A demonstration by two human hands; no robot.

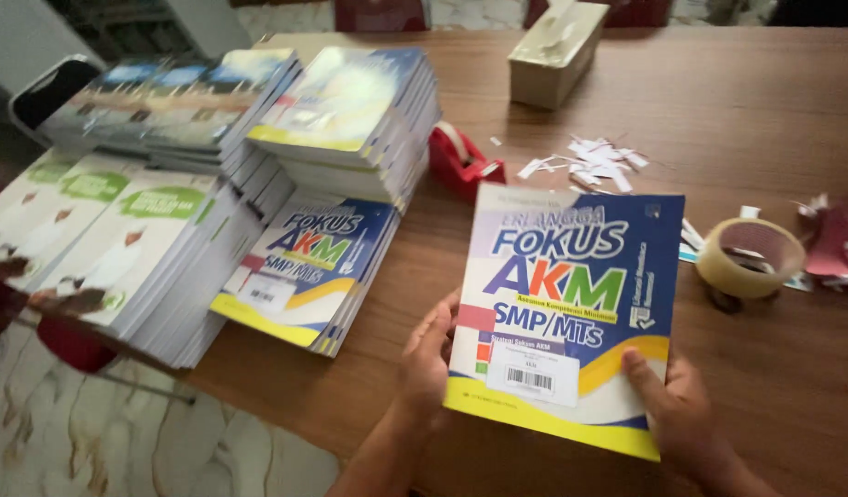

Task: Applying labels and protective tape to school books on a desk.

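Both hands, left hand and right hand, had fingers clamped on the glossy paperback workbook at its lower corners; likely light, flexible, slippery, best gripped by its edges.

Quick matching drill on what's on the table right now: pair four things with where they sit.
1. blue book
2. red tape dispenser
3. roll of tape
4. tissue box

a. far edge of the table
b. held in both hands
c. right of the held book
d. beside the tall book stack

Pairs: 1-b, 2-d, 3-c, 4-a
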